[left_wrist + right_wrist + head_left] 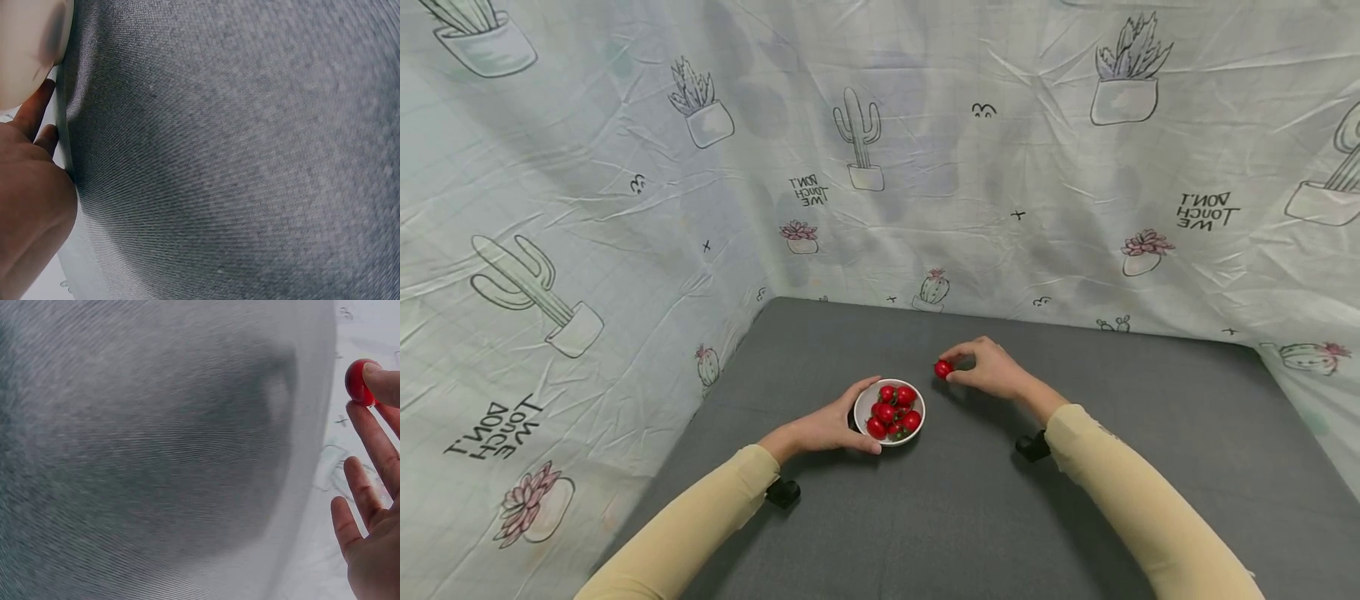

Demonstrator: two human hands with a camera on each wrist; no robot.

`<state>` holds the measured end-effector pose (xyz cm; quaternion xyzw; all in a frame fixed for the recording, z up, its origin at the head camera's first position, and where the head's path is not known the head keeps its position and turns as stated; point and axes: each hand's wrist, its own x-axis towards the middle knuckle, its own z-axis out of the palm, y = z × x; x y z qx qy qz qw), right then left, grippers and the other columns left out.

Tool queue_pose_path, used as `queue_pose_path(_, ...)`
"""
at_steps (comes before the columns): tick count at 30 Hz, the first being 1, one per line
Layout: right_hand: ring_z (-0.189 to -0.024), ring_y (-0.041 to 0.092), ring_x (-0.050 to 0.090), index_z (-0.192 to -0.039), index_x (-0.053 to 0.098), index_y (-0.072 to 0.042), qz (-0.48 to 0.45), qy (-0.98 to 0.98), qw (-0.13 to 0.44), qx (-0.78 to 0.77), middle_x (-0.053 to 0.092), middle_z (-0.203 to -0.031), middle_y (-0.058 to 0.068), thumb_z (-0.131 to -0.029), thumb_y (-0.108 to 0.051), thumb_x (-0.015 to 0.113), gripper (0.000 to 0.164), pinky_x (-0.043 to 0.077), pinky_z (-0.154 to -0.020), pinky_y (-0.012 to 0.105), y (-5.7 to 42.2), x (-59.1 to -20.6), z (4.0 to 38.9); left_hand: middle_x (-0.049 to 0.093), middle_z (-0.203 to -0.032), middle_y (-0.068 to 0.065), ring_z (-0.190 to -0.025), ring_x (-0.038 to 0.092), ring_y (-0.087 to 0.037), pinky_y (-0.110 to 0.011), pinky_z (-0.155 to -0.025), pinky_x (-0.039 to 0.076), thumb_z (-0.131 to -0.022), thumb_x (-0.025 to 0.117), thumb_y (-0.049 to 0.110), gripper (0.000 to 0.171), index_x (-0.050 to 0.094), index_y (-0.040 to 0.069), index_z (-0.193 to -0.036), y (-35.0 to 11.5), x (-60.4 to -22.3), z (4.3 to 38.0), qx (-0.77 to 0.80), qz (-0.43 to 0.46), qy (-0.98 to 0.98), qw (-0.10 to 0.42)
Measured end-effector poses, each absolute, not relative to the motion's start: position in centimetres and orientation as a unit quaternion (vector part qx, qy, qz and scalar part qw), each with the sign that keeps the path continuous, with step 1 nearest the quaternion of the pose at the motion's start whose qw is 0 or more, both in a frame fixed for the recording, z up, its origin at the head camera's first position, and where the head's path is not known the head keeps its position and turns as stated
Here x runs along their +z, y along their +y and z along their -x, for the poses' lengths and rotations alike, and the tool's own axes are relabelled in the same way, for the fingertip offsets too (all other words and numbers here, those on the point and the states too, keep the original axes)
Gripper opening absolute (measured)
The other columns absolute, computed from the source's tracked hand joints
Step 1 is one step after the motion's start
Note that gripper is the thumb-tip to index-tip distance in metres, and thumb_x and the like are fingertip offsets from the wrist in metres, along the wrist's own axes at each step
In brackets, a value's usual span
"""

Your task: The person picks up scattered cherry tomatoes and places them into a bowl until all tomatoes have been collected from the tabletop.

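My left hand (827, 425) holds a small round white bowl (862, 406) from its left side, thumb at the near edge and fingers around the far side. Several red cherry tomatoes (886, 412) fill the bowl, some with green stems. Between thumb and fingertips, my right hand (994, 372) pinches a single cherry tomato (943, 369) above the table, to the right of the bowl and slightly beyond it. In the right wrist view the thumb presses on this tomato (356, 381), while the other fingers spread apart. The left wrist view catches only part of the bowl (28, 50).
A dark grey cloth-covered table (925, 517) lies under both hands. White curtains (925, 150) printed with cacti and potted plants hang along the back and left. Dark wrist devices (1032, 447) sit at both sleeve cuffs.
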<state>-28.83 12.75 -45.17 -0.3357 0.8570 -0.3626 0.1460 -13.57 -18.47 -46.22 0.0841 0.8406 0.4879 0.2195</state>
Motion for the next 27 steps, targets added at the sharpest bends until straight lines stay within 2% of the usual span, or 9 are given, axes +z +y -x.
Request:
queue_pose_path(5,-0.12,0.027,0.046,-0.125,0.074,-0.02,0.354,0.844,0.133,-0.38,0.07,-0.116,-0.004,-0.093,-0.029,0.078,0.034,0.04,-0.096,0.053,12.8,-43.9,28.4,0.018,-0.166,0.001,-0.151,0.019,-0.019,-0.054,-0.118,0.023,-0.08,0.089,0.039,0.114,0.013,0.032,-0.165,-18.5,-46.2,13.7,0.485,-0.087,0.843,0.218)
queue_pose_path(13,-0.121,0.022,0.045,-0.126,0.075,-0.024,0.387,0.826,0.135,-0.386,0.068,-0.115,-0.009,-0.094,-0.029,0.078,0.032,0.042,-0.095,0.052,12.5,-42.4,27.1,0.019,-0.166,0.003,-0.151,0.02,-0.017,-0.053,-0.119,0.021,-0.079,0.09,0.039,0.119,0.01,0.026,-0.166,-18.6,-46.3,13.7,0.489,-0.087,0.841,0.213)
queue_pose_path(20,-0.125,0.023,0.044,-0.126,0.075,-0.023,0.422,0.807,0.134,-0.39,0.068,-0.118,-0.011,-0.094,-0.027,0.078,0.032,0.04,-0.1,0.059,11.8,-41.6,26.0,0.02,-0.165,0.0,-0.15,0.021,-0.019,-0.055,-0.118,0.021,-0.079,0.09,0.04,0.113,0.015,0.031,-0.164,-18.6,-46.0,13.7,0.484,-0.075,0.845,0.217)
queue_pose_path(27,-0.119,0.019,0.046,-0.124,0.075,-0.025,0.456,0.799,0.123,-0.373,0.067,-0.114,-0.015,-0.093,-0.024,0.079,0.031,0.04,-0.098,0.053,10.6,-41.2,24.8,0.02,-0.165,-0.002,-0.151,0.02,-0.022,-0.057,-0.118,0.021,-0.081,0.088,0.041,0.109,0.017,0.035,-0.162,-18.6,-46.0,13.6,0.486,-0.068,0.843,0.218)
